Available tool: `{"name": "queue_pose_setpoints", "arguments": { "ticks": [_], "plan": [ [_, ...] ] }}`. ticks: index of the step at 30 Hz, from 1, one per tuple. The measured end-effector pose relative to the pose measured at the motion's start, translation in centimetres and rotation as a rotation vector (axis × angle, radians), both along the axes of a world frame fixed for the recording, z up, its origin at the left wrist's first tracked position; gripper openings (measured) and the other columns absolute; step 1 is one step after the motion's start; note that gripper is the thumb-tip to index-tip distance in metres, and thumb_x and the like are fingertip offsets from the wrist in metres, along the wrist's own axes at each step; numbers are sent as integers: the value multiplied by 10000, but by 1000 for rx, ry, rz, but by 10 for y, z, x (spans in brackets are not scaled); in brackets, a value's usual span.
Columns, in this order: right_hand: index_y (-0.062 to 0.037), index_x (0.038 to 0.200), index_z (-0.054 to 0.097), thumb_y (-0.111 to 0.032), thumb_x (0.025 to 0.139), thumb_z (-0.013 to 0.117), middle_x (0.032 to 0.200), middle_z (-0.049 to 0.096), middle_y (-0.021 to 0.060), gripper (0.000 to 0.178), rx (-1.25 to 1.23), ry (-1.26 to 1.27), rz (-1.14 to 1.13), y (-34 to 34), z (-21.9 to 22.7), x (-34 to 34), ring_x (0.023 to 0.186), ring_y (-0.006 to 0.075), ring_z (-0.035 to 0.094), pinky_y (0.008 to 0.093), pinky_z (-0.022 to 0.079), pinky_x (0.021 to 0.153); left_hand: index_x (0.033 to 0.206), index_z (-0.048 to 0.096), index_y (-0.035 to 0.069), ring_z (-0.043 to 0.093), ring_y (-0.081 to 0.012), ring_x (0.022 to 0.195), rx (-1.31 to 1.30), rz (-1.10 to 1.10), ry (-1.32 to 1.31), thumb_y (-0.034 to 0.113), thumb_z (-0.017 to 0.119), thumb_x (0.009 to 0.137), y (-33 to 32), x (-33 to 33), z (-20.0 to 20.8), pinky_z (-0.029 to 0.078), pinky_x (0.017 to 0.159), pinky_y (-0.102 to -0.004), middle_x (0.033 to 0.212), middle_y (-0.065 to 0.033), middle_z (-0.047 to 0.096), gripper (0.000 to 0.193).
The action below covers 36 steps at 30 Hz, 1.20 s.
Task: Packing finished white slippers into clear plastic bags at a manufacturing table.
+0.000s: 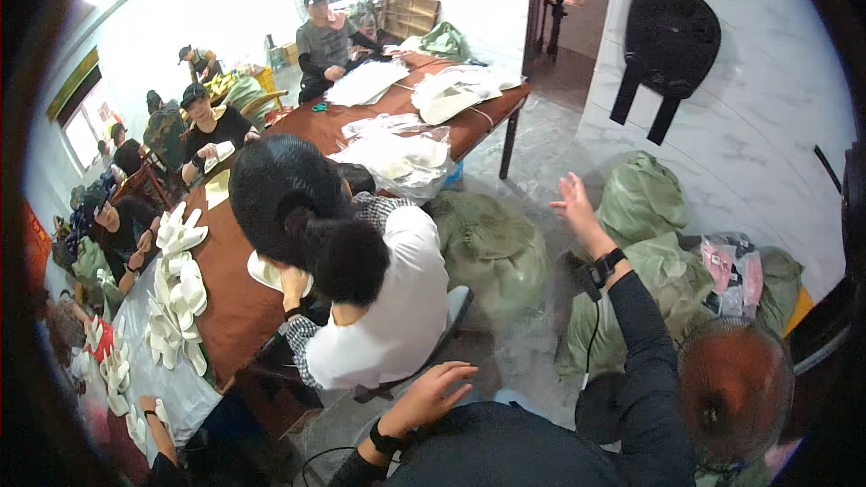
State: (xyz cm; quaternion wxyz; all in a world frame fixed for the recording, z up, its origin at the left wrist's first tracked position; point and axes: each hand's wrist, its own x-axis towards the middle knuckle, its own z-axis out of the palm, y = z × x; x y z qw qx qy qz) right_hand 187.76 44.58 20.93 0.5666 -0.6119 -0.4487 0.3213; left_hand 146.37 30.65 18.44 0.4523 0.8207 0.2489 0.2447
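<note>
My left hand [431,397] is held out low in the middle of the view, palm downward, its fingers stretched and holding nothing. It is nearest to the white-shirted back of a seated person [397,307]. Farther right, my right hand [577,207] is raised with fingers apart and nothing in it, close to a green sack [642,194]. Black bands circle both my wrists. The person in white bends over a brown table [230,298], one hand on a white slipper [268,272]. Rows of white slippers [180,289] lie along the table's left part.
A stuffed green sack [492,257] sits on the floor ahead, with more sacks [631,293] at right. A round fan [732,388] stands close by my right arm. White sheets [368,83] lie on the far table, where a capped person [325,41] stands. Other people work at left.
</note>
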Motion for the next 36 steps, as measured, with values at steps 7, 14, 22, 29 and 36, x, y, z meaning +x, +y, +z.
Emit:
{"name": "queue_pose_setpoints", "arguments": {
  "ticks": [7, 14, 22, 29, 36],
  "plan": [
    [-106, 1395, 191, -500, 902, 447, 1390, 366, 115, 681, -45, -26, -93, 154, -3, 50, 837, 156, 583, 285, 450, 734, 1157, 542, 57, 541, -312, 1039, 132, -106, 1, 131, 600, 846, 71, 47, 20, 446, 871, -371, 1163, -148, 537, 325],
    [-28, 1365, 256, -409, 891, 523, 1367, 396, 165, 664, 138, -299, -19, 378, -30, 33, 967, 234, 576, 318, 465, 795, 1171, 541, 52, 545, -300, 1053, -20, 133, -72, 131, 590, 856, 116, 77, 38, 447, 881, -367, 1173, -135, 542, 329],
    [-160, 1412, 183, -512, 624, 744, 1424, 261, 184, 1030, -176, -1005, 436, 478, -89, -72, 1259, 379, 340, 585, 279, 979, 1160, 541, 42, 565, -282, 1020, -309, 533, -8, 136, 524, 903, 161, 124, 61, 433, 862, -317, 1084, -148, 586, 275],
    [-156, 1378, 345, -527, 615, 724, 1402, 361, 148, 930, -646, -1189, 885, 546, -121, -85, 1273, 378, 347, 608, 240, 1006, 1192, 524, 37, 564, -259, 1027, -505, 846, 43, 142, 529, 899, 192, 158, 56, 443, 849, -311, 1110, -140, 578, 312],
    [38, 1307, 333, -389, 779, 677, 1176, 528, 183, 761, -71, -63, 422, 650, -77, -40, 909, 244, 577, 338, 470, 720, 1184, 530, 19, 571, -178, 979, -790, 931, -96, 141, 524, 905, 240, 180, 54, 443, 841, -281, 1131, -117, 583, 305]
  ]
}}
